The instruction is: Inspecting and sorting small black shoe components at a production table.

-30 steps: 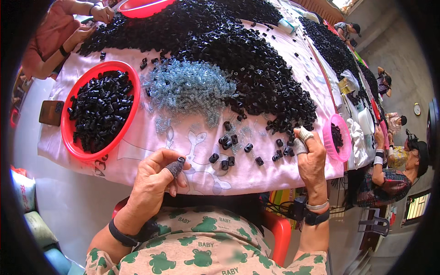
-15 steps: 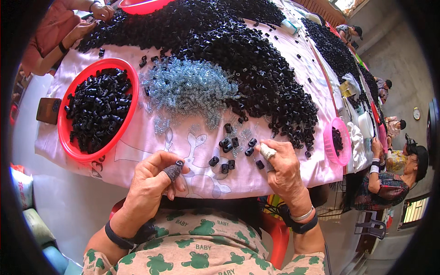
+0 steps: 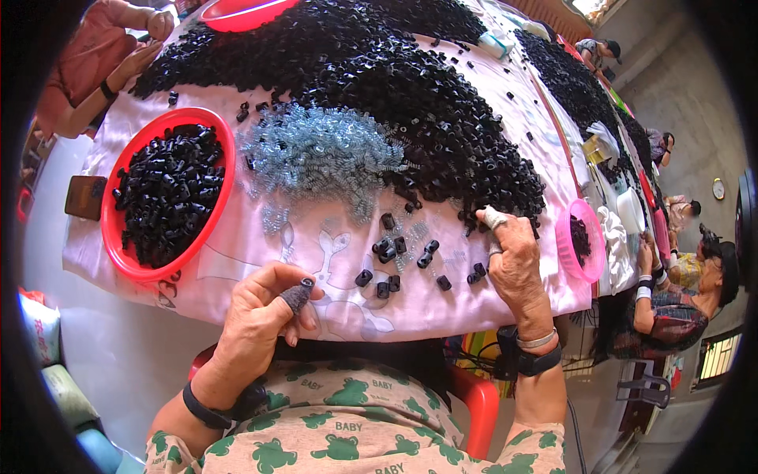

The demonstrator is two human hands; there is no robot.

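My left hand (image 3: 268, 306) is closed, pinching a small black plastic part (image 3: 306, 282) between its fingertips. A dark grey cover wraps its thumb. My right hand (image 3: 517, 265) reaches to the near edge of a big heap of black plastic parts (image 3: 442, 118). Its index finger, wrapped in white tape, is stretched out at the heap and stands apart from the thumb; the other fingers are partly hidden. Several loose black parts (image 3: 386, 250) lie on the pink cloth between my hands, and a pair (image 3: 476, 273) sits beside my right thumb. Behind them is a mound of clear, bluish coil springs (image 3: 320, 154).
A red basin (image 3: 230, 189) full of black parts stands at the left, next to a brown phone-like object (image 3: 84, 197). A pink basket (image 3: 598, 245) is at the right. One person (image 3: 79, 79) works at the far left; others (image 3: 679, 308) sit along the right.
My right hand has moved right and away from me, from the loose parts to the heap's edge. A pair of black parts now shows beside its thumb. My left hand stays nearly still.
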